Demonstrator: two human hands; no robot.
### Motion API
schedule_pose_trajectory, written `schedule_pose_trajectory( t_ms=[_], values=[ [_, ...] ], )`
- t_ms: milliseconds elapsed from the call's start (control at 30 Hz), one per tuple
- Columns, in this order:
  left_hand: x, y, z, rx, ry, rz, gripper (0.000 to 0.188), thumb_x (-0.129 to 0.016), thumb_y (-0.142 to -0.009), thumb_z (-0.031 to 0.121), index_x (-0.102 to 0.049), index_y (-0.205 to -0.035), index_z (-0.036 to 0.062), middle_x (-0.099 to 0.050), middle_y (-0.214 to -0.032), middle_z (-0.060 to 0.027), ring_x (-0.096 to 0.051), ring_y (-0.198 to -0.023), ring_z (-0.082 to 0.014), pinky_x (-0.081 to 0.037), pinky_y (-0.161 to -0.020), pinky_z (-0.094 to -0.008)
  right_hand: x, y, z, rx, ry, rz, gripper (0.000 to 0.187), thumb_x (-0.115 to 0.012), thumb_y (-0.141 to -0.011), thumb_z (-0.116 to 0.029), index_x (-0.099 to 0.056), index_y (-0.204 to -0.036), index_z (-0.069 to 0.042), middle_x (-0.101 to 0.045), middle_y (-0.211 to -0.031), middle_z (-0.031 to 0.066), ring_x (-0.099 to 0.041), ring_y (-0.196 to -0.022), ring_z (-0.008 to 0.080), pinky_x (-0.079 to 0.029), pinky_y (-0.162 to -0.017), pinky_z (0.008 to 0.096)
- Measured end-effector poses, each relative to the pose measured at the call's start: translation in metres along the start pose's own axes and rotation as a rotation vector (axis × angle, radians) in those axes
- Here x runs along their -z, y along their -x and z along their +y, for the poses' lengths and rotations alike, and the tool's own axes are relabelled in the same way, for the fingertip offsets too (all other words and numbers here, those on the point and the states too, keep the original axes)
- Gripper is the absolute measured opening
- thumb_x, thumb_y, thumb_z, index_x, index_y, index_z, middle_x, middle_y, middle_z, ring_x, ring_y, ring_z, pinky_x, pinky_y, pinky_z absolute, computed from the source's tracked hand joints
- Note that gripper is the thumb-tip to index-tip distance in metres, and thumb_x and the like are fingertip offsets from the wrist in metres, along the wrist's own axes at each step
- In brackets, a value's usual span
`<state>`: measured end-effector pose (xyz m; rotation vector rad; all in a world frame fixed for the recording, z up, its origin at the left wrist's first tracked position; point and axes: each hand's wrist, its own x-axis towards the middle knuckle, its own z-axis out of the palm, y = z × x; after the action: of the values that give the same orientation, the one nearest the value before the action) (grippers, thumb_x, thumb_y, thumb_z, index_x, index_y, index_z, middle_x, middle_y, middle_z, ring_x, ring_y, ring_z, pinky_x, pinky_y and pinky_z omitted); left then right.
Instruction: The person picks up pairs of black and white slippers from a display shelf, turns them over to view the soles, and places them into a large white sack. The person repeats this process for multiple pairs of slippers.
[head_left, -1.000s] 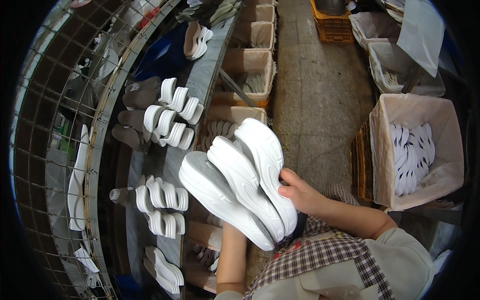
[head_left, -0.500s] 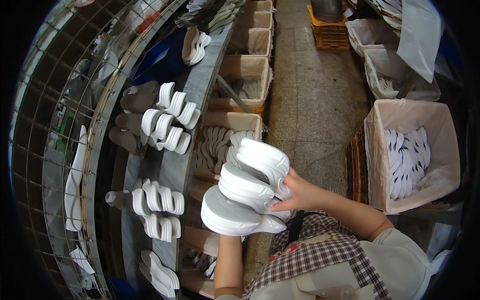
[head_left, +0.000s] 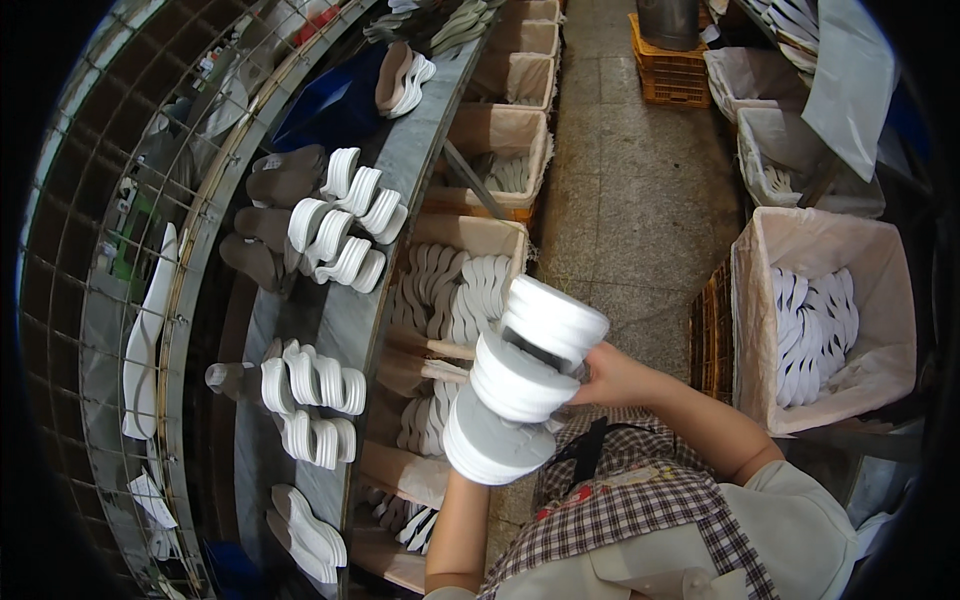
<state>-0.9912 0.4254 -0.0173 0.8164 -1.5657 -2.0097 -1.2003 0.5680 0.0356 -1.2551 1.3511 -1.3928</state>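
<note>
A stack of three white shoe soles (head_left: 520,390) is held end-on in front of the person's chest, above the lined bin of soles (head_left: 455,295) under the curved desk (head_left: 345,320). The right hand (head_left: 610,375) is closed on the stack's right side. The left hand is hidden behind the stack, so its grip cannot be told. Right of the stack stands a cloth-lined box of soles (head_left: 825,320).
</note>
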Motion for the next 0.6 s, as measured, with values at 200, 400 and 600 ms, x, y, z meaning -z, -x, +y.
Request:
schedule_pose_trajectory(
  t_ms=[200, 400, 600],
  values=[
    [-0.027, 0.013, 0.003, 0.278, 0.451, -0.095, 0.045, -0.054, -0.091, 0.019, -0.042, -0.130, 0.0005, -0.053, -0.124, -0.0154, -0.054, -0.112, -0.0259, -0.045, -0.095, -0.0355, 0.009, -0.015, -0.002, 0.517, 0.404, 0.161, 0.082, -0.079, -0.068, -0.017, -0.037, -0.139, -0.014, -0.032, -0.140, 0.0164, -0.037, -0.127, 0.0351, -0.030, -0.108, 0.0442],
    [-0.025, 0.020, 0.035, 0.385, 0.628, -0.153, 0.043, -0.051, -0.093, 0.016, -0.041, -0.132, 0.0005, -0.053, -0.125, -0.0159, -0.056, -0.110, -0.0257, -0.048, -0.092, -0.0362, 0.029, -0.008, -0.010, 0.472, 0.287, -0.053, 0.046, -0.054, -0.084, 0.006, -0.056, -0.126, -0.012, -0.038, -0.143, 0.0120, -0.041, -0.129, 0.0303, -0.035, -0.106, 0.0389],
    [-0.035, 0.035, 0.075, 0.267, 0.619, 0.042, 0.042, -0.048, -0.095, 0.009, -0.036, -0.134, -0.0011, -0.053, -0.124, -0.0176, -0.060, -0.104, -0.0263, -0.053, -0.086, -0.0383, 0.013, 0.009, -0.002, -0.170, -0.708, -0.114, 0.036, -0.047, -0.086, -0.003, -0.058, -0.120, -0.004, -0.024, -0.151, 0.0153, -0.029, -0.137, 0.0281, -0.028, -0.111, 0.0395]
  ],
)
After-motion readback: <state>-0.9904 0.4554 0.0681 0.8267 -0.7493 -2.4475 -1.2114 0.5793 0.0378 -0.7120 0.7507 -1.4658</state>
